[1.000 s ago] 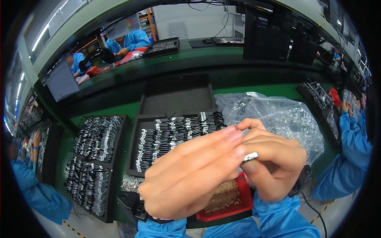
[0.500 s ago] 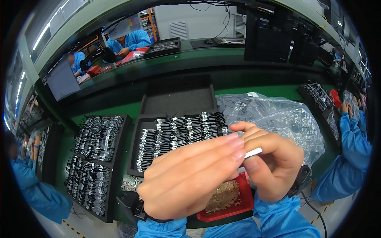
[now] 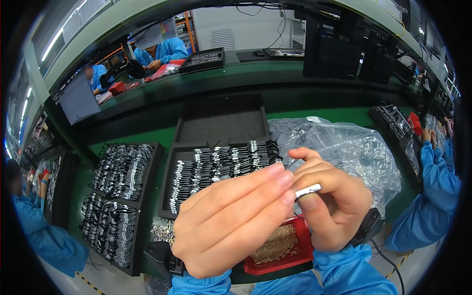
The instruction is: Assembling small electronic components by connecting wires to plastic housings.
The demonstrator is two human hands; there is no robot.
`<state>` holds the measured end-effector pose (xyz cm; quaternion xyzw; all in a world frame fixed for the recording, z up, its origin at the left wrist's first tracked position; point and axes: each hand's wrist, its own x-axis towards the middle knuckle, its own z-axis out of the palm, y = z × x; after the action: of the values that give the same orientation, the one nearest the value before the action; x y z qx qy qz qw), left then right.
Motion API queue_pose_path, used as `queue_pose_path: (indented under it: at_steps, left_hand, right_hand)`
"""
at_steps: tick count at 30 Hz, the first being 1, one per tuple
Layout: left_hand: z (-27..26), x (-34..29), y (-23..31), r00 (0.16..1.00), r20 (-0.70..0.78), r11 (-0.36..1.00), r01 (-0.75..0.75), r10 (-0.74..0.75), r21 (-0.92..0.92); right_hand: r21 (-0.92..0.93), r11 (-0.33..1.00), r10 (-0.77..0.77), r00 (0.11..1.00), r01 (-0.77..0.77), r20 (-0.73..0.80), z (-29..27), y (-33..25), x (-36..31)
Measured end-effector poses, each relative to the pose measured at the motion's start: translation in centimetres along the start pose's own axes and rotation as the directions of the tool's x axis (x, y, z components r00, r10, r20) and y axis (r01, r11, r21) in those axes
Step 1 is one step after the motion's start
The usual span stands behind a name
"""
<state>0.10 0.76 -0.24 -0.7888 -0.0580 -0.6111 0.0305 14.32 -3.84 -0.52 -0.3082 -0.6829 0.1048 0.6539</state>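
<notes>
A small white rectangular part (image 3: 308,191) with tiny dark marks along its side is pinched between the thumb and bent index finger of my right hand (image 3: 337,204). My left hand (image 3: 231,221) reaches across from the left, its long fingers pressed together and their tips at the part's left end. The left thumb and whatever lies behind those fingers are hidden. Beneath my hands stands a red tray (image 3: 306,246) with many small brass-coloured pieces (image 3: 278,243). Beyond them, a black foam tray (image 3: 168,194) holds rows of silver-and-black parts (image 3: 214,162), partly covered by my left hand.
To the left, another black tray (image 3: 142,216) is packed with similar parts. An upright black foam panel (image 3: 221,118) rises behind the middle tray. Clear plastic sheeting (image 3: 354,152) lies to the right on the green bench. Co-workers in blue (image 3: 169,49) sit across and at both sides.
The white part has tilted so that its marked side shows, and has shifted slightly left. Both hands have moved a little with it, the left fingertips sliding slightly left.
</notes>
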Motion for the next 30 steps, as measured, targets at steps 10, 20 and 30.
queue_pose_path:
  at_steps: [10, 20, 30]
  left_hand:
    - [0.4, 0.1, -0.1, 1.000, -0.002, 1.000, 0.011, -0.011, -0.004]
    - [-0.2, 0.8, -0.8, 0.977, 0.146, 0.987, -0.159, 0.156, 0.008]
    - [-2.7, -0.6, -3.0, 0.993, 0.113, 0.952, -0.021, -0.014, 0.304]
  right_hand:
    - [-0.039, 0.999, -0.021, 1.000, 0.020, -0.005, -0.1, 0.1, 0.2]
    - [0.358, 0.850, 0.390, 0.918, -0.387, 0.069, -0.7, 0.2, -0.2]
    - [0.280, 0.904, 0.336, 0.942, -0.323, 0.004, -1.8, 2.7, 1.4]
